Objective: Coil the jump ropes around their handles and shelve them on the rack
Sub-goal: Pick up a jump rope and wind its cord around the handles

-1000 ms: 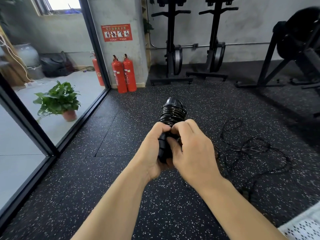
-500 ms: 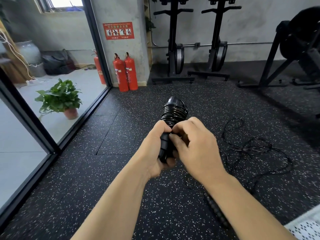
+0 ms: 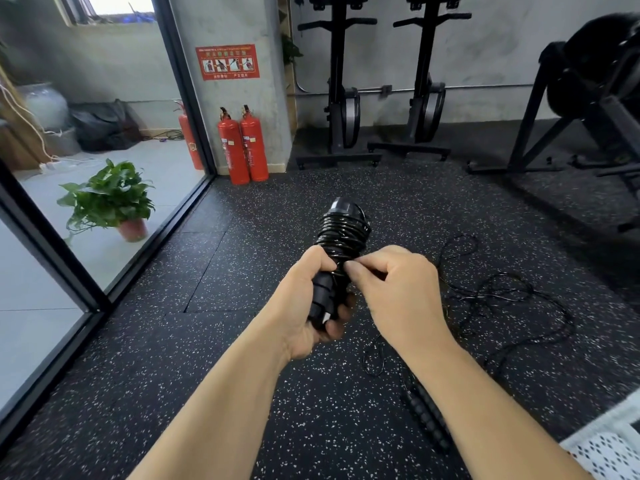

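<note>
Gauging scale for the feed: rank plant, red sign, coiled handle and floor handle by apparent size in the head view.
1. plant
2. coiled handle, enlarged by nearness
3. red sign
4. floor handle, partly behind the right arm; unsure against the sign

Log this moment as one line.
step: coiling | left hand: grips handle | right hand: pinches coil at its lower end | floor rope: loose, uncoiled

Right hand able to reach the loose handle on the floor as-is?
Probably, once it lets go: right hand pinches coiled rope on the held handle, left hand gripping it; floor handle lies uncovered beside the forearm.
</note>
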`<control>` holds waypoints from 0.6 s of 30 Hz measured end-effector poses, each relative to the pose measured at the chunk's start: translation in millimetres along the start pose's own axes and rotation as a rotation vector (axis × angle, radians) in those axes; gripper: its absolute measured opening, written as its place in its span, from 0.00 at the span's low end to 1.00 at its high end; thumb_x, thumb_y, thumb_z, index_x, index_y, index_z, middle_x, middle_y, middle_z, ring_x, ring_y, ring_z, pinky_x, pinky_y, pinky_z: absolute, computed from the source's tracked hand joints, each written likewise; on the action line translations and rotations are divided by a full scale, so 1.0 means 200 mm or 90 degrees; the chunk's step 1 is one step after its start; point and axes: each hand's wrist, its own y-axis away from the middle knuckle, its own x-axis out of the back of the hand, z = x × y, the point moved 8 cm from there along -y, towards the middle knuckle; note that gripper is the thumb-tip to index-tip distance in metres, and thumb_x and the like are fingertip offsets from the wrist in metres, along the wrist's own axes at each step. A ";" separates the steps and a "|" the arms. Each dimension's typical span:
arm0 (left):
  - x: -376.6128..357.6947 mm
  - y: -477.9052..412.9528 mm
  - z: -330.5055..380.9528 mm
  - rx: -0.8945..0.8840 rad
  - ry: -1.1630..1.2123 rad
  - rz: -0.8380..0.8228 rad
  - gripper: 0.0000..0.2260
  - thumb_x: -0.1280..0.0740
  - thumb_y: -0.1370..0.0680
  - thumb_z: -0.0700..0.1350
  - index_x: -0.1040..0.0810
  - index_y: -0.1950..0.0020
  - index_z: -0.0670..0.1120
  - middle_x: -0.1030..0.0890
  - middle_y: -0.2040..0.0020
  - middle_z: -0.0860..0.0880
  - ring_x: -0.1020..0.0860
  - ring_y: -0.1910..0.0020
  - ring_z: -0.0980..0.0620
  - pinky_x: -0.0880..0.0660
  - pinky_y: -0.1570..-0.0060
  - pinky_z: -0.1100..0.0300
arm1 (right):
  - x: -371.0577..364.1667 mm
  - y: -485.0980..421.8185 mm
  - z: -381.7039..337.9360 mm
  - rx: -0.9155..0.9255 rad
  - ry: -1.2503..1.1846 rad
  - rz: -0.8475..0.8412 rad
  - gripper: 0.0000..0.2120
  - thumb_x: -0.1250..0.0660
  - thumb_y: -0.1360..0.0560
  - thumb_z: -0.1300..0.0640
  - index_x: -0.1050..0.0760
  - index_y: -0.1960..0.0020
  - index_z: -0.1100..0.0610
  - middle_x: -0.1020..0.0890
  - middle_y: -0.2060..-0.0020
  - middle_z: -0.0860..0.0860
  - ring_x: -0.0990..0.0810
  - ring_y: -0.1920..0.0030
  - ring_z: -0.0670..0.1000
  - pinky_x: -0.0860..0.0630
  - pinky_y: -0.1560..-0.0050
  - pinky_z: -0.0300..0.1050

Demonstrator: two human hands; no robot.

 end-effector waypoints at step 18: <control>-0.01 0.02 -0.02 0.057 0.030 -0.018 0.18 0.38 0.26 0.53 0.21 0.71 0.46 0.24 0.70 0.48 0.30 0.75 0.53 0.38 0.77 0.68 | -0.09 0.03 0.01 0.025 -0.032 -0.039 0.03 0.42 0.19 0.56 0.32 0.52 0.54 0.30 0.54 0.46 0.29 0.54 0.39 0.32 0.58 0.32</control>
